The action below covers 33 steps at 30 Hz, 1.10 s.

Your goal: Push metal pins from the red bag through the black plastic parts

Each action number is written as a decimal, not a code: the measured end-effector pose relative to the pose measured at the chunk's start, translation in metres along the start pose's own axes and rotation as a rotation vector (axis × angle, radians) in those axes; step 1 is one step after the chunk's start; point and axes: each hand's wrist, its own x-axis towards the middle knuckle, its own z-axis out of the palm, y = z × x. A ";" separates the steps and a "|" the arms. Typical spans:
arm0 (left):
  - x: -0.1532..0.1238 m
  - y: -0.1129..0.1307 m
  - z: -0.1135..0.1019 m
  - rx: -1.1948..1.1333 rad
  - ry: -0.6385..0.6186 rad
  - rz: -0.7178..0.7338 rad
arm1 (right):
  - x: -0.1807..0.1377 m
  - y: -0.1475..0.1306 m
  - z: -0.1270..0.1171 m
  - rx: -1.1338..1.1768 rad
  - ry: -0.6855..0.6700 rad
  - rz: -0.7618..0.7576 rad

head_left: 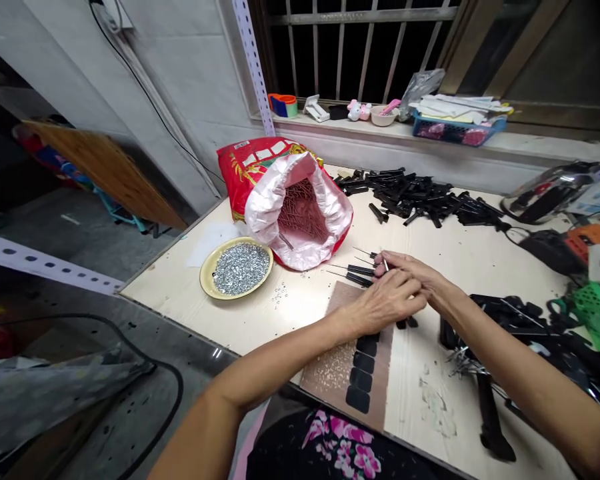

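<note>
My left hand (397, 298) is closed, its curled fingers resting against my right hand; whatever it grips is hidden. My right hand (413, 269) is closed too, and a short silvery metal piece (385, 265) shows at its fingertips. Just left of the fingers lie several black-handled pieces with thin metal rods (360, 275), the rods pointing left. Below my hands, a brown board (380, 400) carries a row of black flat pieces (363, 380) and scattered pale granules (333, 370). A yellow plate (206, 283) holds a heap of small silvery metal parts (243, 267).
An open red sack (233, 173) full of thin reddish-brown rods (303, 207) lies behind the plate. Black parts (415, 193) are piled along the wall. More black parts (515, 320) lie at right, near a green basket (597, 313). The table edge (180, 317) runs at left.
</note>
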 end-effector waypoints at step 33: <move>-0.119 -0.081 0.021 -0.054 -0.107 -0.987 | -0.040 0.022 0.051 -0.677 0.175 -0.585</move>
